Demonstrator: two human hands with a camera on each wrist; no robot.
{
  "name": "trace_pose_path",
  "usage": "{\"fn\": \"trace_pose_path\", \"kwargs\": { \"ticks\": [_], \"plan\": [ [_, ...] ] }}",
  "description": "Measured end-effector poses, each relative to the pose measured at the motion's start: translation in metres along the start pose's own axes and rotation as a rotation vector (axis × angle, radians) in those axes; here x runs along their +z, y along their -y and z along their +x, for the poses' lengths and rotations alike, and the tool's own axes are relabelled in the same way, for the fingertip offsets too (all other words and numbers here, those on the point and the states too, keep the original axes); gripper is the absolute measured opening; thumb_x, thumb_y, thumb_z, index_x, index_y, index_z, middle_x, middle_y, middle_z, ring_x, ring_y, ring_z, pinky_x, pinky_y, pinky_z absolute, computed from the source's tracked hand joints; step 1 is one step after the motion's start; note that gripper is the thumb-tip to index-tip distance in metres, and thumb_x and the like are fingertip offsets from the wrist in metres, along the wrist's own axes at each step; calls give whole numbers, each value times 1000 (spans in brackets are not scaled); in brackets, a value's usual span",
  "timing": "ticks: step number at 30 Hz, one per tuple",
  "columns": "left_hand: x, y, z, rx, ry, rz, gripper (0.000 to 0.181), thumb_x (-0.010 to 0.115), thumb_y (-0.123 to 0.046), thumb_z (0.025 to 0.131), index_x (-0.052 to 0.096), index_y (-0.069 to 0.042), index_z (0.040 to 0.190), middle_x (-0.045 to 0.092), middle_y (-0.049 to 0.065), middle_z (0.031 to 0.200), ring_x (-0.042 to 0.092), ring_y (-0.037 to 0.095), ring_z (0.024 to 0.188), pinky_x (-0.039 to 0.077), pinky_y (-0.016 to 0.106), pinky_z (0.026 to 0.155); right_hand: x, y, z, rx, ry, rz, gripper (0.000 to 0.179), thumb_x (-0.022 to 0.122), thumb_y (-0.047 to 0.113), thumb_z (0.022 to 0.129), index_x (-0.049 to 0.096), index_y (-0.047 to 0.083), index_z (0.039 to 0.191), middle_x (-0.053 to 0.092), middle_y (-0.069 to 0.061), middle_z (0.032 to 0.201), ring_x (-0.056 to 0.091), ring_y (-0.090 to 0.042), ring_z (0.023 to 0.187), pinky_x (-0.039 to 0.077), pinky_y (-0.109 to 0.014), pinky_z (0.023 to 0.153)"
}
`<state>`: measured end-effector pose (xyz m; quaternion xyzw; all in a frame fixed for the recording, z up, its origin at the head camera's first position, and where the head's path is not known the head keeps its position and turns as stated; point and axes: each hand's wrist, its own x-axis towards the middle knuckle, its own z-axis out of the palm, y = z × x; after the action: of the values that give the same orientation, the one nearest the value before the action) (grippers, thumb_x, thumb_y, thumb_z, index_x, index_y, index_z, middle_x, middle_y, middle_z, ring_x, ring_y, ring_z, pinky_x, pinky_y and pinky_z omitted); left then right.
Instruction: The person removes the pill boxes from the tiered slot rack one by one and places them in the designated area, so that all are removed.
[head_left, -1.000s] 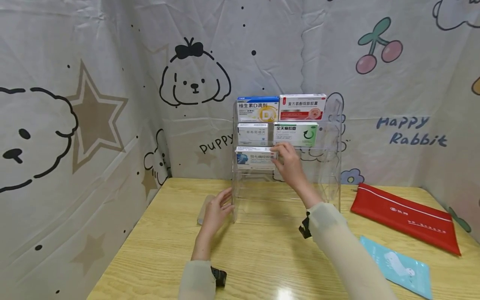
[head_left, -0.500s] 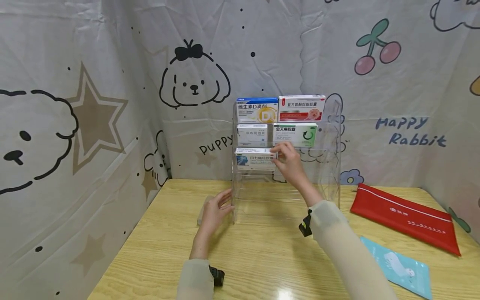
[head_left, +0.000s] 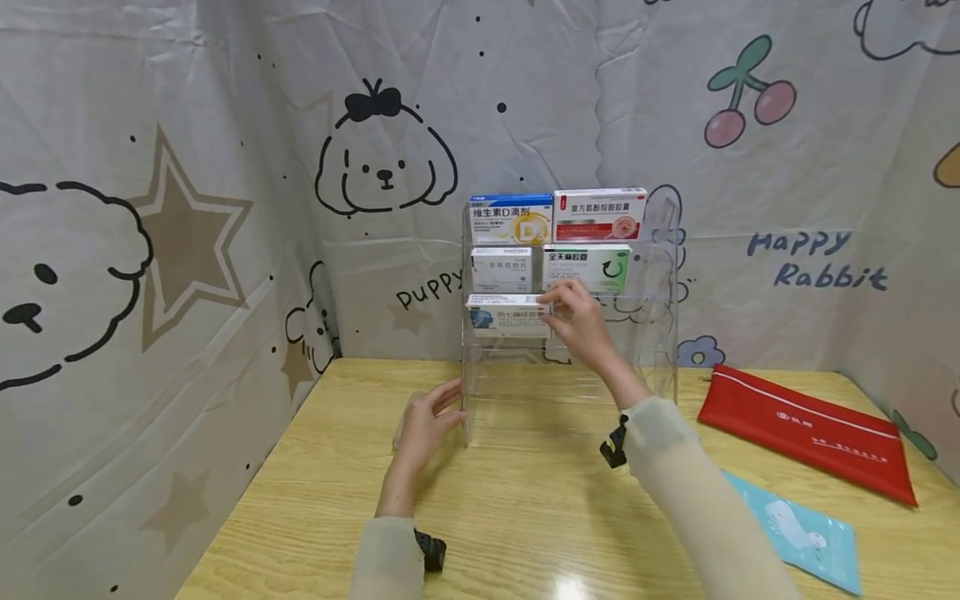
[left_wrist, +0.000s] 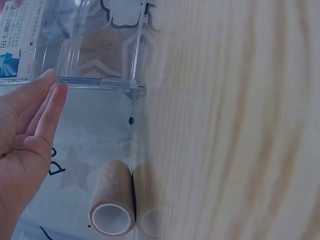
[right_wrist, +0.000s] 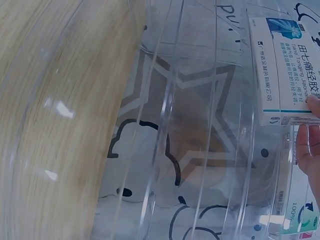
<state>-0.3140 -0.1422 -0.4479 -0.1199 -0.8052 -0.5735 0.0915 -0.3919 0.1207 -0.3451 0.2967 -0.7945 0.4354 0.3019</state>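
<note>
My right hand pinches the right end of a white medicine box with a blue picture. This box sits at the left of the third tier of a clear acrylic display rack. In the right wrist view, fingertips show at the edge of the same medicine box. My left hand touches the rack's left side panel with fairly straight fingers, as the left wrist view also shows for the left hand. Nothing is held in it.
Higher tiers hold a blue-and-yellow box, a red-and-white box, a small white box and a green-and-white box. A tan roll lies left of the rack. At right lie a red zip pouch and a turquoise packet.
Both hands keep nearly the same places, the right at the box's end and the left at the rack's side. The whole view shifts slightly.
</note>
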Motion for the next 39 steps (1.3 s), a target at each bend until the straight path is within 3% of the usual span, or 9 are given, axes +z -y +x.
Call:
{"fn": "trace_pose_path", "kwargs": {
  "ticks": [14, 22, 29, 39],
  "plan": [
    [-2, -2, 0, -17, 22, -7, 56, 68, 5, 84, 52, -2, 137, 56, 20, 139, 56, 34, 130, 52, 37, 105, -15, 7, 0, 34, -50, 69, 22, 71, -13, 78, 66, -7, 99, 57, -20, 113, 58, -26, 105, 61, -35, 94],
    [-2, -1, -1, -3, 34, -2, 57, 67, 5, 85, 51, -1, 139, 55, 20, 141, 55, 34, 130, 52, 35, 105, -23, 8, -8, 49, -88, 152, 21, 72, -13, 79, 67, -9, 99, 57, -22, 113, 52, -4, 101, 54, -6, 87],
    [-1, 1, 0, -23, 23, -13, 56, 67, 5, 85, 52, -2, 138, 56, 19, 140, 56, 33, 130, 52, 35, 105, -31, 10, -18, 77, -103, 155, 23, 67, -18, 79, 63, -15, 101, 53, -30, 115, 50, 1, 99, 54, -5, 88],
    [0, 3, 2, -16, 6, -17, 54, 67, 7, 84, 53, 1, 136, 57, 21, 138, 57, 36, 127, 52, 38, 105, -40, 9, -41, 55, -66, 232, 21, 71, -13, 80, 65, -9, 100, 54, -17, 111, 54, 0, 95, 56, -8, 85]
  ]
}}
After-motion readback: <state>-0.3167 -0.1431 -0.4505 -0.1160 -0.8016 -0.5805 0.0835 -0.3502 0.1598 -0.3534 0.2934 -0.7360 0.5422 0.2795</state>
